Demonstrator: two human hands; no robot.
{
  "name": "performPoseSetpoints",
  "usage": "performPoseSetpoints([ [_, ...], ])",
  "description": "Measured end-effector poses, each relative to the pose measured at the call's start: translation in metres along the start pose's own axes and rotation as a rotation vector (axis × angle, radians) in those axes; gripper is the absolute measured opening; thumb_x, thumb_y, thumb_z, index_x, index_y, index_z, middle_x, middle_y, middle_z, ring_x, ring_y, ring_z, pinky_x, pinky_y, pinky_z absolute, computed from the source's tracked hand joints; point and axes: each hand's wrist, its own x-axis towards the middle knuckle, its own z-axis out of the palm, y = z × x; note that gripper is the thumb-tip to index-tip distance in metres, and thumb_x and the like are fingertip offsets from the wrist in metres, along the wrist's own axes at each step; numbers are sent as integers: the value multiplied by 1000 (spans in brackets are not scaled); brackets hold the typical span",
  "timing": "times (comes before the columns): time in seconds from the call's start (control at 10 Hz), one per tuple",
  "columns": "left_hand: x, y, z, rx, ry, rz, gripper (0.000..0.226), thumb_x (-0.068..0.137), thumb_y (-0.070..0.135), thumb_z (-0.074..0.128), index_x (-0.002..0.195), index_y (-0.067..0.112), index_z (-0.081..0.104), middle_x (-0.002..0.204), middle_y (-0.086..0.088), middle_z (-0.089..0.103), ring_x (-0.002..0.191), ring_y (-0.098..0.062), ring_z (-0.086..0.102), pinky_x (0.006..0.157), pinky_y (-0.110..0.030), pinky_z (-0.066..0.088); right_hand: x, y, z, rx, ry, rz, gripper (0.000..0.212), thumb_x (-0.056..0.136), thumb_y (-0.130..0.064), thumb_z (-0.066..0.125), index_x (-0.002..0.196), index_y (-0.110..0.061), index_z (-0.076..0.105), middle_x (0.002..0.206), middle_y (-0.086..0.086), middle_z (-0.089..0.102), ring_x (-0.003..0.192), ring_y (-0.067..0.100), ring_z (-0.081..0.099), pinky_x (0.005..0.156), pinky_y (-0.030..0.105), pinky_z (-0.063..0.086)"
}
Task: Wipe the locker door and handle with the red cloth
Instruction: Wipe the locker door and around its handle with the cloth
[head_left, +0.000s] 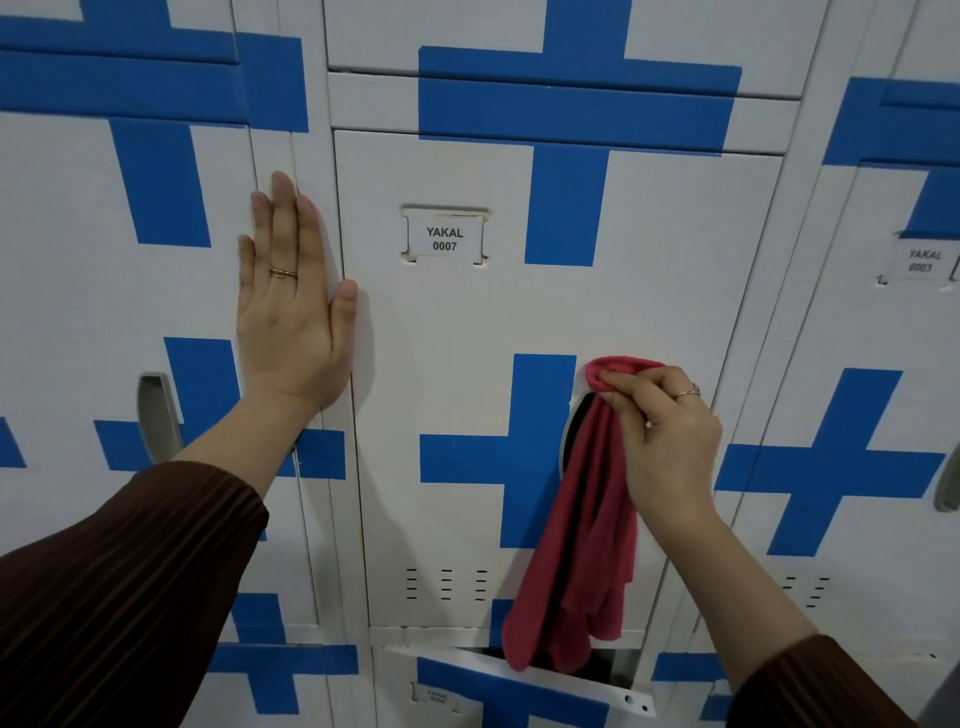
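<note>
Fingers (621, 389) of right hand (670, 452) curled, pinching the bunched top of the red cloth (576, 545) just above the handle (571, 436); the rest of the cloth hangs straight down over the recess to the lower edge of the locker door (447, 364). Handle slot runs vertical, directly below and slightly left of the pinch, so the right hand is much the nearer, and a downward stroke looks the likely call. Left hand (291, 306) flat, fingers straight, pressed at the edge of the neighbouring door (78, 312), well apart from the handle.
</note>
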Motion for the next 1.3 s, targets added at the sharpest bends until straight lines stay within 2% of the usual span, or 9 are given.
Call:
performPoseSetpoints([
  [0.3, 0, 0, 0, -3, 0, 4, 61, 97, 31, 20, 146, -3, 9, 153, -25, 8, 142, -34, 2, 116, -32, -7, -3, -2, -1, 1, 12, 76, 22, 81, 7, 61, 93, -7, 71, 87, -3, 54, 77, 2, 47, 79, -3, 31],
  [0.4, 0, -1, 0, 6, -2, 3, 61, 97, 32, 19, 146, -3, 8, 153, -24, 8, 142, -33, 1, 116, -32, -6, -5, -5, -2, -14, -36, 38, 21, 80, 9, 59, 94, -3, 70, 88, -3, 51, 74, -3, 40, 77, -5, 29],
  [0.5, 0, 0, 1, 14, -5, 3, 61, 97, 32, 18, 146, -2, 7, 153, -24, 7, 142, -33, 1, 116, -33, -6, -3, -3, -4, -57, -11, 29, 21, 80, 9, 60, 93, -4, 71, 86, -3, 50, 77, 4, 44, 77, -5, 29],
  [0.6, 0, -1, 0, 16, 0, 3, 61, 97, 32, 19, 146, -2, 7, 153, -24, 7, 142, -33, 1, 116, -32, -7, -6, -4, -3, -24, -34, 49, 21, 82, 9, 58, 93, -3, 70, 84, -8, 49, 77, -5, 41, 74, -5, 28],
  [0.7, 0, 0, 0, 18, 0, 5, 61, 97, 31, 19, 146, -2, 8, 153, -24, 7, 142, -33, 1, 116, -32, -7, -4, -2, -3, -38, -27, 57, 18, 81, 5, 62, 92, -6, 71, 85, -7, 52, 79, 5, 48, 78, -4, 30],
  [0.8, 0, -1, 0, 15, 2, 5, 60, 97, 30, 20, 146, -3, 8, 153, -24, 7, 142, -33, 1, 116, -32, -7, -3, 2, -4, 17, 44, 167, 14, 78, -2, 69, 90, -9, 72, 84, -4, 60, 76, 13, 56, 76, 2, 38],
  [1.0, 0, -1, 0, 14, 0, 0, 61, 96, 31, 20, 146, -3, 7, 153, -24, 7, 142, -33, 1, 116, -32, -7, -22, 3, 0, 90, -37, 358, 13, 74, -9, 74, 85, -15, 72, 76, -1, 64, 70, 18, 60, 80, 45, 49],
  [1.1, 0, 0, 0, 7, -2, 2, 61, 96, 31, 20, 146, -3, 8, 153, -24, 7, 142, -34, 1, 116, -33, -6, -13, 0, 0, 171, -15, 407, 13, 76, -11, 72, 88, -16, 71, 82, 1, 66, 74, 13, 60, 79, 29, 50],
  [1.3, 0, 0, 0, 5, 6, 6, 61, 97, 32, 19, 145, -4, 9, 153, -26, 8, 142, -34, 2, 116, -32, -6, -22, 0, 2, 159, -59, 421, 15, 79, -8, 69, 85, -22, 67, 82, 4, 66, 73, 17, 61, 76, 32, 50],
])
